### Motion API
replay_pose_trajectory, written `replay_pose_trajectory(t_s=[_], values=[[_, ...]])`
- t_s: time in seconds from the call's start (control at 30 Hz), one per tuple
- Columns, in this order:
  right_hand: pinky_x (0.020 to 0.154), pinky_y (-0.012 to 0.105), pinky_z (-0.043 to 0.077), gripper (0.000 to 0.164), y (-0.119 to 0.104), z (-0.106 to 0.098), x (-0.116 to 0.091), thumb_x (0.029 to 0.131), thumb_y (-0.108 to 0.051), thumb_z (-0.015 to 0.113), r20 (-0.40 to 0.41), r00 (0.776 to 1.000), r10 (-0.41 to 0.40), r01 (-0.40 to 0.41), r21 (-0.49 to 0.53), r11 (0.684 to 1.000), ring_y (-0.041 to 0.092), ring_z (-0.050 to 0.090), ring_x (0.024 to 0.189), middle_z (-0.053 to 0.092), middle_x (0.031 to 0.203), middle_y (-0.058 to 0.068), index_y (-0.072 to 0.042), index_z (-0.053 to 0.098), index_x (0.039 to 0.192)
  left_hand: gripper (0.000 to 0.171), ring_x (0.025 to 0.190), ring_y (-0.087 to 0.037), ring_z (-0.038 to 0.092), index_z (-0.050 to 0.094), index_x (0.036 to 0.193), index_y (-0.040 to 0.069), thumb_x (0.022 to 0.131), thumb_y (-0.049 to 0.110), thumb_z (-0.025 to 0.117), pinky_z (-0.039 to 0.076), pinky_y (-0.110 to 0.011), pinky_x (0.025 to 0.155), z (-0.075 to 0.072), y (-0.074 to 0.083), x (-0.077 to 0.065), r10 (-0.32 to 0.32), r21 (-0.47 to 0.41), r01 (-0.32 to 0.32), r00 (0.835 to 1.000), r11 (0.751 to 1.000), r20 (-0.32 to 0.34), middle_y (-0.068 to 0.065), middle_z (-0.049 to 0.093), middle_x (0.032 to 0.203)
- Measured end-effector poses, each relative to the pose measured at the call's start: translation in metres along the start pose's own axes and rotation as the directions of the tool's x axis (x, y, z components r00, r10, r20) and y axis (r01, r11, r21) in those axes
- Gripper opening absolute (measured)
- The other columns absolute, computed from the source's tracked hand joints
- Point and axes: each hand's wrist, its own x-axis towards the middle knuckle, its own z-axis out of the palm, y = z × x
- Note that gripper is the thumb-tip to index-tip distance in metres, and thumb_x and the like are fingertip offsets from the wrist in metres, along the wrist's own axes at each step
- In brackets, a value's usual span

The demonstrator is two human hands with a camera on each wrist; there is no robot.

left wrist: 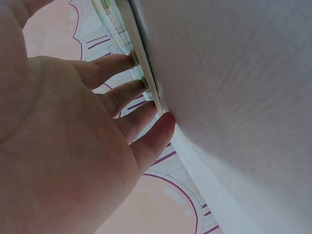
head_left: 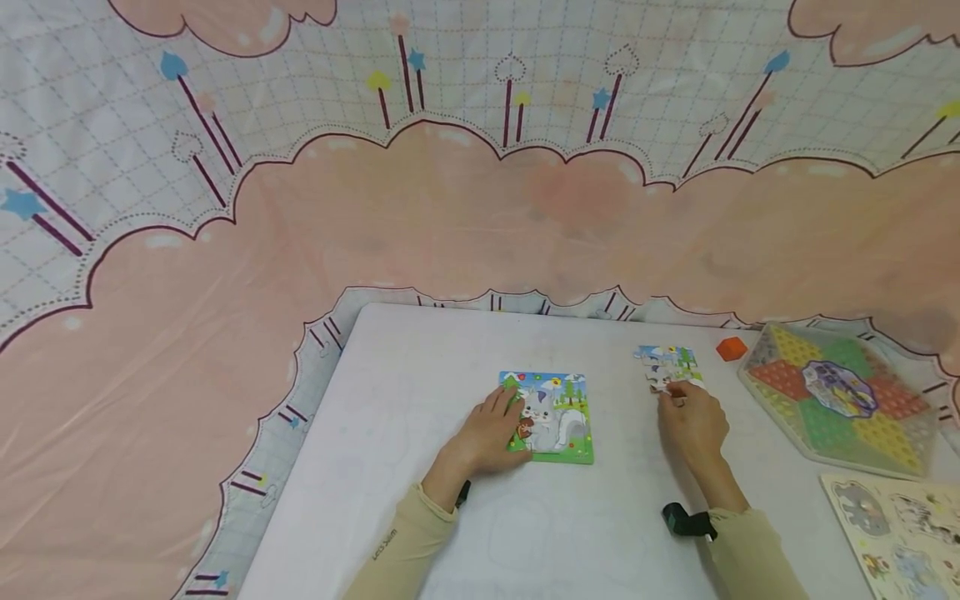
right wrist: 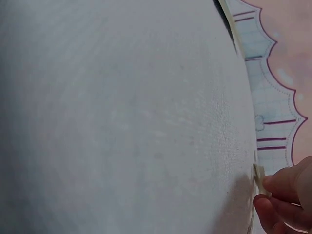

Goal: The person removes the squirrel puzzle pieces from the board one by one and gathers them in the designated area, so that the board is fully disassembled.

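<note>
A square squirrel puzzle with a green border lies on the white table. Across its left side rests my left hand, its thumb near the bottom edge. In the left wrist view the fairly straight fingers of that hand touch the board's edge. To the right, my right hand pinches a puzzle piece between thumb and finger, seen edge-on in the right wrist view. It is at the near side of a cluster of jigsaw pieces, some overlapping or joined; the fingers partly cover them.
An orange-red block sits right of the pieces. Beside it lies a hexagonal clear box of patterned coloured triangles. A cream board with animal pictures is at the near right. Behind the table hangs a pink and white patterned cloth.
</note>
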Motion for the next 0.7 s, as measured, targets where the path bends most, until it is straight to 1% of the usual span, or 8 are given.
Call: replay_pose_trajectory(t_s=[0.23, 0.57, 0.7], values=[[0.051, 0.042, 0.045, 0.024, -0.0001, 0.0008, -0.0004, 0.090, -0.015, 0.066, -0.017, 1.000, 0.001, -0.001, -0.006, 1.000, 0.041, 0.067, 0.079, 0.072, 0.093, 0.022, 0.003, 0.072, 0.105, 0.081, 0.148, -0.034, 0.016, 0.034, 0.152, 0.003, 0.092, 0.047, 0.064, 0.027, -0.049, 0.115, -0.0002, -0.0005, -0.0001, -0.011, -0.006, 0.011, 1.000, 1.000, 0.009, -0.017, 0.020, 0.161], [0.050, 0.040, 0.044, 0.024, 0.0008, 0.0031, 0.0009, 0.091, -0.015, 0.064, -0.034, 0.999, -0.003, 0.002, -0.015, 1.000, 0.040, 0.066, 0.077, 0.072, 0.093, 0.021, 0.003, 0.073, 0.105, 0.081, 0.149, -0.034, 0.015, 0.033, 0.152, 0.003, 0.092, 0.048, 0.064, 0.027, -0.048, 0.115, 0.0005, -0.0024, 0.0019, -0.006, 0.004, 0.006, 1.000, 1.000, 0.017, -0.016, 0.020, 0.161], [0.053, 0.043, 0.046, 0.024, 0.0016, 0.0042, 0.0014, 0.090, -0.015, 0.063, -0.044, 0.999, -0.008, 0.007, -0.018, 1.000, 0.038, 0.067, 0.078, 0.072, 0.092, 0.020, 0.003, 0.073, 0.103, 0.081, 0.148, -0.034, 0.016, 0.034, 0.152, 0.002, 0.092, 0.047, 0.064, 0.028, -0.049, 0.114, -0.0002, -0.0017, 0.0017, -0.002, -0.001, 0.002, 1.000, 1.000, 0.013, -0.016, 0.021, 0.161]])
